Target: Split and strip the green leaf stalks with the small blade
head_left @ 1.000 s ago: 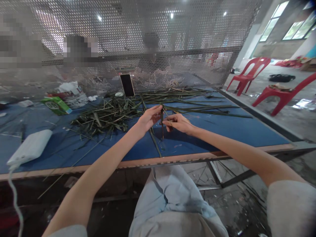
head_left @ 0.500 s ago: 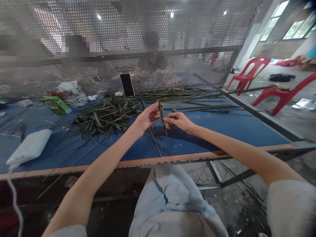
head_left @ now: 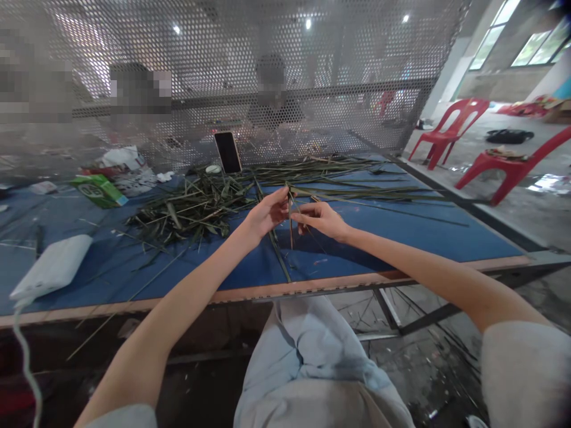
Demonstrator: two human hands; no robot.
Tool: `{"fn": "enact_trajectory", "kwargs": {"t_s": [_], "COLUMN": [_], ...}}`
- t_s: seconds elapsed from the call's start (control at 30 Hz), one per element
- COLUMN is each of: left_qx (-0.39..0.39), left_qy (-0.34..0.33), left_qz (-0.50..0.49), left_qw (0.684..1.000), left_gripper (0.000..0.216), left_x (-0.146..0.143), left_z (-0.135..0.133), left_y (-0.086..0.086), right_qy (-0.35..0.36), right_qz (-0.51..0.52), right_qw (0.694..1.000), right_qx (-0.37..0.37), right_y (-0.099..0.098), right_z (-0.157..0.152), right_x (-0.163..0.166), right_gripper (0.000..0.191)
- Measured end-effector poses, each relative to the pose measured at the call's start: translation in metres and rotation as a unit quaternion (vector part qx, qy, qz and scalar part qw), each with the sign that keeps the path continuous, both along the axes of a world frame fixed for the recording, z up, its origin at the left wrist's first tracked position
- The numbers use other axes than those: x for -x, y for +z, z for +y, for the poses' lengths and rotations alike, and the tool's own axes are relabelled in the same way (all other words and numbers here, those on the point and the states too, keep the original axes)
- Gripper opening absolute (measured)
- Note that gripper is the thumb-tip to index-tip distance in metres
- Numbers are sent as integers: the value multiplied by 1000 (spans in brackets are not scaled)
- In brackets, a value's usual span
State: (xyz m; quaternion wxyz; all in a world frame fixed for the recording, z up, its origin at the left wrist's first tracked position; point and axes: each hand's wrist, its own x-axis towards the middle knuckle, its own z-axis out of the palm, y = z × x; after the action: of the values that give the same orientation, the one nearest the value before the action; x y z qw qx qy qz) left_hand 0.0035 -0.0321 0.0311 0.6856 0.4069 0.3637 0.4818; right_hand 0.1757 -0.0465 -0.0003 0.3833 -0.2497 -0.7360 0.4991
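Observation:
Between finger and thumb, my left hand [head_left: 270, 213] pinches the upper end of a green leaf strip [head_left: 291, 224] above the blue tabletop. Part of the strip hangs down, its tip brownish, and another length runs off to the right. Close beside it, my right hand [head_left: 322, 220] is closed, thumb and forefinger at the hanging part; a small dark item shows at its knuckles, too small to name. A pile of cut leaf pieces [head_left: 191, 205] lies left of my left hand. Long leaf strips [head_left: 321, 172] are spread behind both hands.
A phone [head_left: 228, 152] leans on the perforated metal screen [head_left: 187, 119]. A green carton [head_left: 99, 191] and a white power bank [head_left: 52, 266] with a cable are on the left. Red chairs [head_left: 450, 131] stand at the right. People sit beyond the screen.
The long strip's right-hand length has swung down toward the tabletop. My right hand has shifted slightly left, and the hanging tip now points more straight down.

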Motion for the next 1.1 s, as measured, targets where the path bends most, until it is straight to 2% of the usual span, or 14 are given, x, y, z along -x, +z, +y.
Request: {"fn": "enact_trajectory", "kwargs": {"t_s": [0.17,0.33,0.6,0.83,1.1], "left_qx": [-4,-7,-24,5,8], "left_qy": [-22,-24,-44,-20,-33], "left_qz": [1,-4,-23,-32,-34], "left_qw": [1000,1000,998,999,999], "left_gripper": [22,26,19,18,19], "left_x": [1,-2,-5,-6,-6], "left_z": [0,-1,2,-1,-3], "left_y": [-2,-1,-3,0,1], "right_qy": [20,6,16,20,33], "right_qz": [-8,-8,5,3,-1], "right_qw": [1000,1000,1000,1000,999], "right_qx": [3,6,11,-3,-1], "right_y": [1,3,3,2,1], "right_z": [-2,-4,-2,-1,-1], "right_x": [0,1,1,1,1], "right_gripper": [38,41,41,38,36]}}
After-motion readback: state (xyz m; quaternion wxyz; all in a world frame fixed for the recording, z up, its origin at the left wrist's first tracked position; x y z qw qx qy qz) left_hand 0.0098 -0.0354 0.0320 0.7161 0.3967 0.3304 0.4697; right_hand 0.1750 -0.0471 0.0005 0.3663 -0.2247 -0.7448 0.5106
